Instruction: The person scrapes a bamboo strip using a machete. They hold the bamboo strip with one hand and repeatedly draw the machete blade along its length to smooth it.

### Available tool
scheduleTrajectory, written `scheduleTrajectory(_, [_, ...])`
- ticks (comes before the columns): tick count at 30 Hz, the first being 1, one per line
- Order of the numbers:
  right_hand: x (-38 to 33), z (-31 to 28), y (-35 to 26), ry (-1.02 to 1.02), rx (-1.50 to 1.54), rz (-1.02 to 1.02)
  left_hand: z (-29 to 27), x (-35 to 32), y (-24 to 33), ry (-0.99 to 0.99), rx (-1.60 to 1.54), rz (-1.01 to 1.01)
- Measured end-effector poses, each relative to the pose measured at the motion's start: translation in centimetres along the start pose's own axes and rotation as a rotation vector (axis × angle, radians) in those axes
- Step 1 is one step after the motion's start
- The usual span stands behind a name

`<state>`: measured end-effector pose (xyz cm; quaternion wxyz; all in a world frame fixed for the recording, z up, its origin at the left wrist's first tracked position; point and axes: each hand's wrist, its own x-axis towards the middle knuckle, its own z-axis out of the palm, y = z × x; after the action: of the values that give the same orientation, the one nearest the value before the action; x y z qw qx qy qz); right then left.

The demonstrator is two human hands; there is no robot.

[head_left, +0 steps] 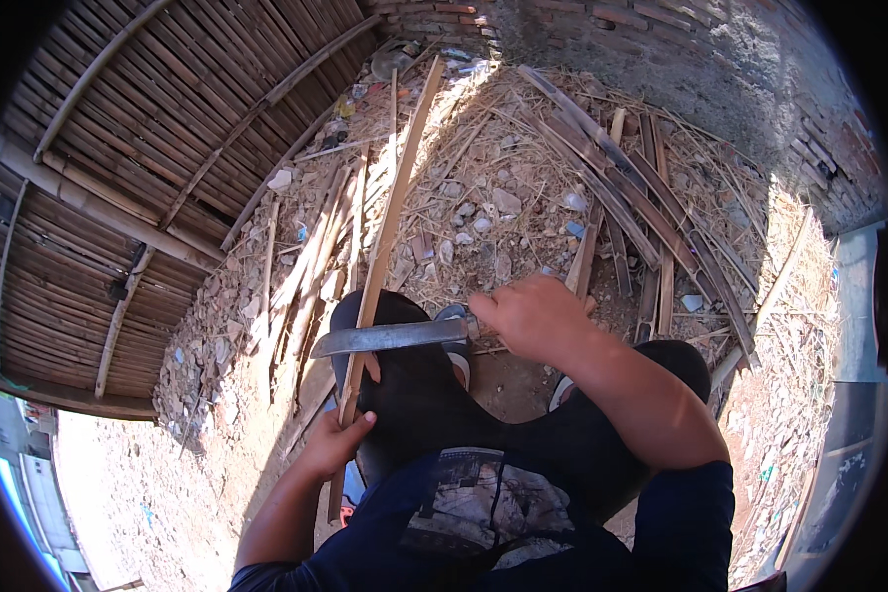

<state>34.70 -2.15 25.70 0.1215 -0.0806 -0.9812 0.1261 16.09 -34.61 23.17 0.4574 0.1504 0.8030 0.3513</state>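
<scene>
Your left hand (333, 446) is gripping a long wooden strip (402, 197) near its lower end, fingers wrapping around it and thumb lying along its right edge. The strip is leaning across your left thigh (419, 390), its upper end pointing toward the far edge of the ground (515, 387). Your right hand (531, 314) is closing in a fist around the handle of a curved knife (385, 338), and the blade is crossing over the strip above your left hand, its tip sticking out past the strip's left edge. You cannot tell whether the cutting edge is biting in. A short splinter (372, 369) is standing off the strip's right edge, just below the blade.

Your right fist is hanging between your knees, with room around it. Loose strips (316, 261) are lying along the ground's left side, near a slatted wall (168, 109); a darker pile (617, 173) is spreading across its far right corner, toward a brick wall (681, 69).
</scene>
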Motion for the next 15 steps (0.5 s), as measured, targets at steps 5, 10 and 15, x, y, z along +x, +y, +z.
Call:
scheduleTrajectory(5, [0.8,1.2,4.1,0.132,-0.076,0.313,0.5,-1.2,1.0,-0.021,0.256,0.119])
scheduleTrajectory(10, [0.2,-1.8,5.4,0.298,-0.045,0.305,1.5,-2.1,3.4,-0.09,0.288,0.147])
scheduleTrajectory(15, [0.1,-0.9,1.4,0.216,-0.131,-0.001,1.7,-1.6,5.0,-0.034,0.289,0.239])
